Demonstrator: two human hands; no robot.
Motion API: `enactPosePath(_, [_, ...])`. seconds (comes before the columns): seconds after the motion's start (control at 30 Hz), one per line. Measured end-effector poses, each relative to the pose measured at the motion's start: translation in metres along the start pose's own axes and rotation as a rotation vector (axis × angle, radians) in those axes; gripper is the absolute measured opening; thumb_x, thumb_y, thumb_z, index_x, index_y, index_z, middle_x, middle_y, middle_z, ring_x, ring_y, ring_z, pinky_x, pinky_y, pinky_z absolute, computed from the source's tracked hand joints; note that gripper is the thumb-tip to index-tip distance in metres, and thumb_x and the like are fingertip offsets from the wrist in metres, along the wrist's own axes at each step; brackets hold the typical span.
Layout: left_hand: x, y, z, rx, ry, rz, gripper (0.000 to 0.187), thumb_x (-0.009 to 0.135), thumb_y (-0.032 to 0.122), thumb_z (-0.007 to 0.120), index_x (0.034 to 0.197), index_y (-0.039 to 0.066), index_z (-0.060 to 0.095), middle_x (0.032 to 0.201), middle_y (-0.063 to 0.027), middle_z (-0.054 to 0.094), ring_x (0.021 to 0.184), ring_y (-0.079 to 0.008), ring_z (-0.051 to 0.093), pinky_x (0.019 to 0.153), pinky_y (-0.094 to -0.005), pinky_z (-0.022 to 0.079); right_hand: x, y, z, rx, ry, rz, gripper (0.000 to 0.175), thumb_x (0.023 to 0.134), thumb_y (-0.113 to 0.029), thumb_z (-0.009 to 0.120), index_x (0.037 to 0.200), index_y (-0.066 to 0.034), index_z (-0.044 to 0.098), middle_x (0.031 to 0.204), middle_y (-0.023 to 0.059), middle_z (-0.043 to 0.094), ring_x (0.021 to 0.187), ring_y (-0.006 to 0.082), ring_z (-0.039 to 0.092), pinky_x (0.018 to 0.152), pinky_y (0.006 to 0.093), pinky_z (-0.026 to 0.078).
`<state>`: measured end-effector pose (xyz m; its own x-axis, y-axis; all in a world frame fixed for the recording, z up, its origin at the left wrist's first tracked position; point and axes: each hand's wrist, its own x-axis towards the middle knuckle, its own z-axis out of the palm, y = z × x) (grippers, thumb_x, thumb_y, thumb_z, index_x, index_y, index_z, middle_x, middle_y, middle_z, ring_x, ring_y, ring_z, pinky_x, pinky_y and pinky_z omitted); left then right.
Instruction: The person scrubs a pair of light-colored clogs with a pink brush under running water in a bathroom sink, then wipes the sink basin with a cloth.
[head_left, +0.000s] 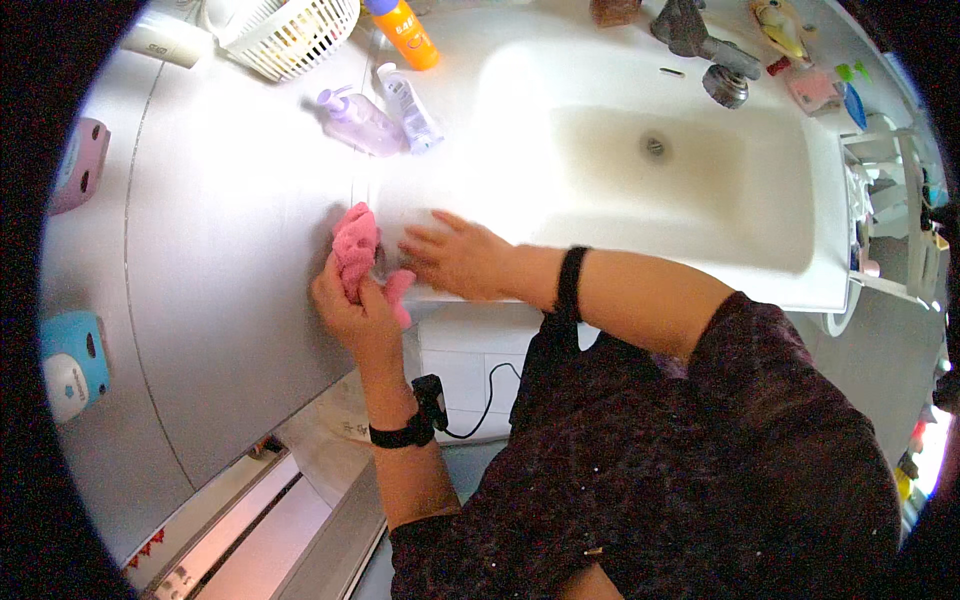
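Note:
A crumpled pink cloth (355, 244) is gripped in my left hand (349, 307), beside the left wall and the near left corner of the white sink (487, 187). Part of the cloth sticks out to the right of my thumb. My right hand (457, 255) is over the sink's left rim, fingers apart and slightly blurred, holding nothing. Its fingertips point left, close to the cloth. Beyond both hands, a lilac pump bottle (364, 124) and a pale squeeze tube (411, 112) lie at the back left of the sink.
An orange bottle (409, 34) and a white plastic basket (300, 37) are at the far left. A dark faucet (705, 45) stands behind the basin. Pink (86, 165) and blue (79, 360) holders are on the left. A white rack (911, 217) stands at right.

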<state>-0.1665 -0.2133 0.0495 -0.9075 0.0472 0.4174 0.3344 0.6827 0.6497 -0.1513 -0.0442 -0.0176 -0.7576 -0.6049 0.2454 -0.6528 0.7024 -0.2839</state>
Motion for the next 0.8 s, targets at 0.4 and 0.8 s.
enactPosePath(0.4, [-0.007,0.007,-0.012,0.108,-0.028,0.069,0.038,0.078,0.003,0.056,0.116,0.000,0.059,0.102,-0.0175,0.056,0.094,-0.0351,0.054,0.086,-0.0436,0.043,-0.074,0.002,-0.034,0.065,-0.139,0.499,0.030,0.086,-0.023,0.058,0.110,-0.0060,0.060,0.125,0.0185,0.049,0.116,0.0344,0.048,0.097,0.0443,0.044])
enactPosePath(0.8, [-0.018,-0.013,0.062,0.310,-0.266,0.298,0.054,0.080,0.032,0.070,0.123,0.005,0.056,0.115,-0.0199,0.050,0.107,-0.0378,0.046,0.093,-0.0491,0.036,-0.056,0.075,-0.047,0.427,0.244,0.891,0.026,0.087,-0.014,0.056,0.110,-0.0046,0.065,0.110,0.0155,0.064,0.096,0.0291,0.062,0.082,0.0380,0.052])
